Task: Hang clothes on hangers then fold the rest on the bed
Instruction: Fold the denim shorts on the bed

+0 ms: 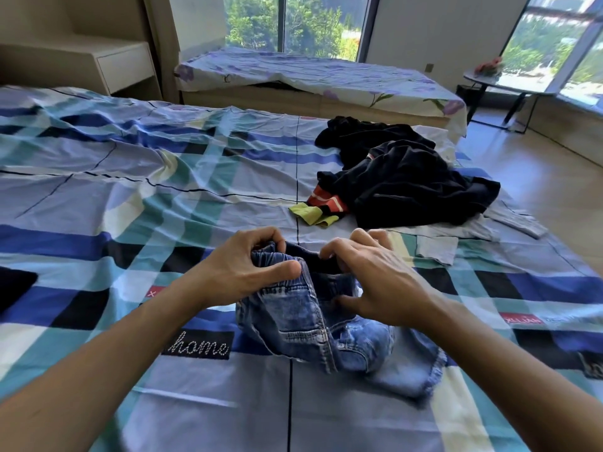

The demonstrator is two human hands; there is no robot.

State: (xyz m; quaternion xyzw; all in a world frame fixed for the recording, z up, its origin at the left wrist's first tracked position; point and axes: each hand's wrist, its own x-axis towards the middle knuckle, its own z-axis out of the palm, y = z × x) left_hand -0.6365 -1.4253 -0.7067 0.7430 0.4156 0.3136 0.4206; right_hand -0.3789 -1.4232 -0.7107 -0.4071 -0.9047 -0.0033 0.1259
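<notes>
jeans point(293, 321), small and faded blue, hang bunched just above the near part of the bed point(98, 197), held up by their elastic waistband with the legs slumped onto the sheet below. one leg end with a frayed hem lies spread toward the right. the left hand point(248, 265) pinches the left side of the waistband, thumb pressed on the outside of the denim and fingers curled over the top edge. the right hand point(368, 275) grasps the other side, its fingers hooked over the dark inner band and its thumb resting lower against the denim. both forearms reach in from the bottom corners.

the bed wears a rumpled checked sheet in blue, teal, white and black, and a black patch stitched with the word "home" point(199, 347) sits just left of the jeans. farther back on the right side of the bed lies a heap of dark clothes point(408, 184). an orange striped piece point(326, 200) and a yellow-green piece point(313, 213) poke out at its near left edge. a pale grey garment point(437, 249) lies flat near the heap, right of the hands.

beyond the bed stands a low bench point(310, 73) draped in a floral sheet, under a window point(293, 24) with green trees outside. a small round table point(509, 86) with flowers point(489, 66) stands at the far right.
</notes>
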